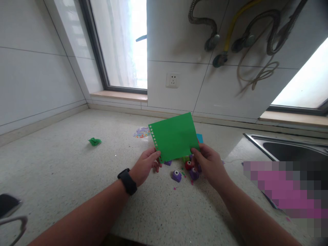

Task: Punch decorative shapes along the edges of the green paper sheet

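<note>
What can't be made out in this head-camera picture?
All in the head view:
- Blue piece: mostly hidden behind the green sheet.
- Purple and red punches: partly covered by the sheet and right hand.
- Pink patch: detail lost to pixelation.
- Sink: cut off by the right edge.
- Dark object: cut off by the left edge.

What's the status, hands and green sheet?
Left hand and right hand gripping green sheet near lower corners. Cutouts line its left edge. Only thumbs overlap sheet; purple punch on counter.
</note>
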Demonstrator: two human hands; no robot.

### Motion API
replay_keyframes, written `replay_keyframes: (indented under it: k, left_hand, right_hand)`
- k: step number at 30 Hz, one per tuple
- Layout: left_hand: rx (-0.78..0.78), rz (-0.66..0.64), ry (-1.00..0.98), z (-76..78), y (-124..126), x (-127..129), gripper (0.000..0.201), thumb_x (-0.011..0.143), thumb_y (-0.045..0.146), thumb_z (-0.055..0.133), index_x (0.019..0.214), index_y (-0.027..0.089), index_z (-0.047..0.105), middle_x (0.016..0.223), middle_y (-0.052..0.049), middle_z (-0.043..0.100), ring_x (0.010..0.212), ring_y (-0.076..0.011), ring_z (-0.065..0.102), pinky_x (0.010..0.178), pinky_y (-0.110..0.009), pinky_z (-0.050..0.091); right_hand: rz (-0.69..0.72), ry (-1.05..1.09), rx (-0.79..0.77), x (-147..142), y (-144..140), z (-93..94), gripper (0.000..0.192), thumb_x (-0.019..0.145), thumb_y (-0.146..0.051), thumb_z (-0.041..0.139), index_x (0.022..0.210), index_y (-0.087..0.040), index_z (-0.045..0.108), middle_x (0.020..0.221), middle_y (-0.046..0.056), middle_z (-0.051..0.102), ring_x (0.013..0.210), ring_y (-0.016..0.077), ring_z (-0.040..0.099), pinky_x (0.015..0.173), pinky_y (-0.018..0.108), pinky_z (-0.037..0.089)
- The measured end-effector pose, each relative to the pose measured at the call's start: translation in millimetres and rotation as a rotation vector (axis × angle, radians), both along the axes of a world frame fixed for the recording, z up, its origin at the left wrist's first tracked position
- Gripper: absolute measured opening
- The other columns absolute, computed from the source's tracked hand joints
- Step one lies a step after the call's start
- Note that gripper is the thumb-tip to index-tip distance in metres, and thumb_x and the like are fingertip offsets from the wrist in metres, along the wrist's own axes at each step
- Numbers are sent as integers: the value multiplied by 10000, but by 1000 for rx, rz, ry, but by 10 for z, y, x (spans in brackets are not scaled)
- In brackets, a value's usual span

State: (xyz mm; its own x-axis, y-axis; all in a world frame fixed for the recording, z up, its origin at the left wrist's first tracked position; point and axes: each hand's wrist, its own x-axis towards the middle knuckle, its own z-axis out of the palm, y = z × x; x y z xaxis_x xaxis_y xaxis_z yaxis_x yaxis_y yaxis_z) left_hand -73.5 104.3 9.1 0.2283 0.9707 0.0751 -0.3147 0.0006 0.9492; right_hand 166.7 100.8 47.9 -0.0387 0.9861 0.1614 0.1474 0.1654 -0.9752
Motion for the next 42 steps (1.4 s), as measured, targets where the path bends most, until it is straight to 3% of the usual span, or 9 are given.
replay_keyframes:
  k: [4, 19, 31, 37, 42]
  left_hand:
    - [42, -33, 82, -28, 11, -10, 304, 907, 439, 644, 879, 137, 670, 826, -57, 646, 618, -116, 559, 494, -235, 447]
    - [41, -31, 189, -75, 53, -21, 369, 922, 466, 618, 785, 133, 702, 752, -62, 651, 561, -111, 535, 487, -238, 409]
    - [27, -31, 81, -42, 36, -17, 335, 911, 466, 627, 881, 135, 669, 797, -62, 632, 619, -134, 563, 469, -237, 434]
    - [35, -28, -4, -15, 24, -20, 392, 954, 527, 548, 976, 148, 644, 838, -46, 585, 654, -136, 564, 469, -232, 441]
    - [35, -5, 27, -36, 28, -4, 396, 892, 557, 640, 899, 162, 612, 773, -26, 578, 616, -125, 546, 449, -220, 402]
  right_hand:
    - [-43, 26, 25, 1, 18, 19, 318, 878, -502, 648, 969, -206, 574, 538, -16, 624, 410, 133, 520, 386, 231, 339]
    - [-57, 40, 108, 33, 109, -71, 280, 897, -478, 628, 922, -208, 561, 543, -39, 584, 450, 127, 521, 461, 250, 389]
    - [-93, 0, 99, 8, 71, -3, 291, 883, -492, 616, 905, -209, 550, 532, -50, 533, 429, 115, 437, 417, 247, 300]
    - [-52, -10, 114, 43, 117, -84, 281, 897, -486, 625, 913, -209, 575, 552, -55, 517, 465, 121, 448, 456, 253, 338]
    - [-14, -67, 171, 57, 132, -109, 253, 910, -455, 616, 933, -203, 634, 639, -25, 561, 549, 141, 481, 540, 281, 394]
